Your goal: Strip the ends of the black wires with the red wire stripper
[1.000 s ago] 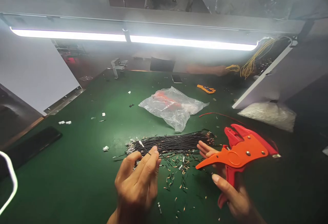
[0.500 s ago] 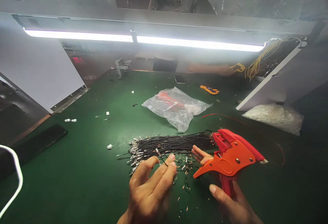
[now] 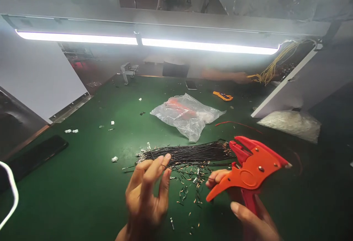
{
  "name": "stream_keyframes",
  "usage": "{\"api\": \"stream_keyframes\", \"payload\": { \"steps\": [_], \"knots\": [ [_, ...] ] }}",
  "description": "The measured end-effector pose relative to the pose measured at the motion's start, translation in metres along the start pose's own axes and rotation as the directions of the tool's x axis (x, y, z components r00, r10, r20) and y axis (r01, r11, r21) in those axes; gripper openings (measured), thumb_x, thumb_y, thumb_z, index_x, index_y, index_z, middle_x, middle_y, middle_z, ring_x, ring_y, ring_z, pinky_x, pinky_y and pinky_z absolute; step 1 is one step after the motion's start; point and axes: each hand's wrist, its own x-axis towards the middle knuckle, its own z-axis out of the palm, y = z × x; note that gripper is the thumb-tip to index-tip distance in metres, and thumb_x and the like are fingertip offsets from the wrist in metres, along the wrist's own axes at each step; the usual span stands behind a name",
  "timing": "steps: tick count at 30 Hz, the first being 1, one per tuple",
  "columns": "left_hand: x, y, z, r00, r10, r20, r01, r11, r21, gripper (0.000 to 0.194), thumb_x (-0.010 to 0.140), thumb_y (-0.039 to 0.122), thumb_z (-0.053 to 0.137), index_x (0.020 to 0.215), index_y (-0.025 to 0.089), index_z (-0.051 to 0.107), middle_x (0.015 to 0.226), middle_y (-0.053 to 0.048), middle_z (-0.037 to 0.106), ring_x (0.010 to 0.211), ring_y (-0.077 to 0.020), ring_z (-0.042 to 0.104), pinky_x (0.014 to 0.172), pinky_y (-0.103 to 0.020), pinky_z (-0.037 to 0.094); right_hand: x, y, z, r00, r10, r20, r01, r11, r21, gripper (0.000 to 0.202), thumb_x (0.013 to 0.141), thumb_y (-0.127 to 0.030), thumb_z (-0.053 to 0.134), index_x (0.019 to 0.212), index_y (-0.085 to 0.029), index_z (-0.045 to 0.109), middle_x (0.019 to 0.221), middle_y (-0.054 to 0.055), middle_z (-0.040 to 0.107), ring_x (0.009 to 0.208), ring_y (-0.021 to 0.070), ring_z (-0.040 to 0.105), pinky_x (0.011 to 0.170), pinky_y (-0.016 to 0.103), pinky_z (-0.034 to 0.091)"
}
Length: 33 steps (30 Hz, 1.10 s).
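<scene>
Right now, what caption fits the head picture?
Right hand holding an orange tool, black wires on a green table.

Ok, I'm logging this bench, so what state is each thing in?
Lamp tubes, lit
Red-orange wire stripper, in right hand, jaws parted
Black wires, bundled, lying flat
Clear plastic bag, crumpled, something red inside
Left hand, fingers partly spread
Phone, lying flat
Orange tool, lying flat

A phone lies beyond a clear bag.
</scene>
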Motion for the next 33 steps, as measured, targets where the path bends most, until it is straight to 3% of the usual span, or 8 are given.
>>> {"api": "stream_keyframes", "payload": {
  "steps": [5,11,14,17,20,25,28,33],
  "knots": [
    [-0.014,0.022,0.008,0.986,-0.156,0.062,0.167,0.952,-0.258,0.048,0.087,0.001,0.059,0.129,0.021,0.045,0.119,-0.01,0.074,0.111,-0.0209,0.067,0.103,-0.049,0.052,0.004,-0.025,0.004,0.937,0.224,0.268,-0.34,0.76,0.554,0.038,0.069,-0.042,0.067,0.1,-0.024,0.078,0.1,0.01,0.071,0.096,0.0305,0.068,0.094,0.044,0.057],
    [-0.018,0.04,0.018,0.967,-0.214,0.14,0.254,0.739,-0.624,0.069,0.099,0.009,0.043,0.157,0.028,0.012,0.149,-0.019,0.056,0.135,-0.0279,0.056,0.092,-0.048,0.063,0.012,-0.018,-0.011,0.958,0.128,0.258,-0.274,0.677,0.683,0.044,0.076,-0.039,0.058,0.111,-0.022,0.079,0.11,0.01,0.079,0.102,0.0284,0.075,0.096,0.034,0.06],
    [-0.017,0.032,0.016,0.969,-0.089,0.23,0.209,0.793,-0.572,0.07,0.103,0.034,0.047,0.16,0.026,0.007,0.154,-0.022,0.048,0.142,-0.0316,0.049,0.101,-0.054,0.058,0.013,-0.015,-0.016,0.97,0.104,0.22,-0.234,0.645,0.727,0.045,0.08,-0.035,0.056,0.115,-0.02,0.079,0.115,0.01,0.08,0.108,0.028,0.075,0.1,0.031,0.058],
    [-0.018,0.018,0.013,0.916,0.142,0.374,-0.002,0.937,-0.35,0.065,0.1,0.039,0.053,0.155,0.015,0.028,0.148,-0.023,0.055,0.142,-0.0309,0.049,0.106,-0.049,0.055,0.014,-0.017,-0.017,0.972,0.097,0.215,-0.226,0.649,0.726,0.045,0.081,-0.033,0.056,0.117,-0.019,0.078,0.116,0.01,0.08,0.11,0.0286,0.075,0.102,0.031,0.057],
    [-0.02,0.014,0.016,0.881,0.238,0.408,-0.14,0.957,-0.254,0.053,0.098,0.021,0.056,0.146,0.006,0.04,0.136,-0.023,0.066,0.133,-0.0316,0.058,0.098,-0.044,0.061,0.012,-0.02,-0.011,0.955,0.089,0.283,-0.266,0.68,0.684,0.045,0.082,-0.035,0.056,0.117,-0.02,0.079,0.117,0.012,0.08,0.11,0.0311,0.075,0.101,0.034,0.057],
    [-0.036,0.019,0.033,0.902,0.237,0.362,-0.082,0.915,-0.394,0.023,0.092,0.009,0.05,0.111,0.016,0.061,0.094,-0.01,0.08,0.087,-0.0226,0.075,0.082,-0.036,0.063,0.008,-0.021,0.004,0.9,0.167,0.403,-0.395,0.705,0.588,0.044,0.079,-0.036,0.059,0.116,-0.022,0.078,0.118,0.011,0.079,0.118,0.0312,0.071,0.103,0.039,0.055],
    [-0.053,0.021,0.043,0.929,0.138,0.343,-0.001,0.928,-0.372,0.019,0.089,0.012,0.047,0.084,0.021,0.063,0.064,-0.003,0.068,0.056,-0.0175,0.063,0.048,-0.027,0.048,0.008,-0.019,0.007,0.877,0.127,0.463,-0.403,0.719,0.567,0.043,0.079,-0.038,0.059,0.115,-0.023,0.077,0.118,0.011,0.078,0.119,0.033,0.07,0.104,0.043,0.053],
    [-0.063,0.022,0.044,0.921,0.066,0.385,0.092,0.921,-0.378,0.022,0.083,0.011,0.042,0.072,0.021,0.057,0.051,0.002,0.052,0.04,-0.013,0.043,0.04,-0.027,0.028,0.004,-0.014,0.004,0.905,0.148,0.398,-0.356,0.776,0.52,0.043,0.078,-0.039,0.061,0.117,-0.028,0.074,0.121,0.012,0.077,0.118,0.0379,0.07,0.104,0.052,0.052]
  ]
}}
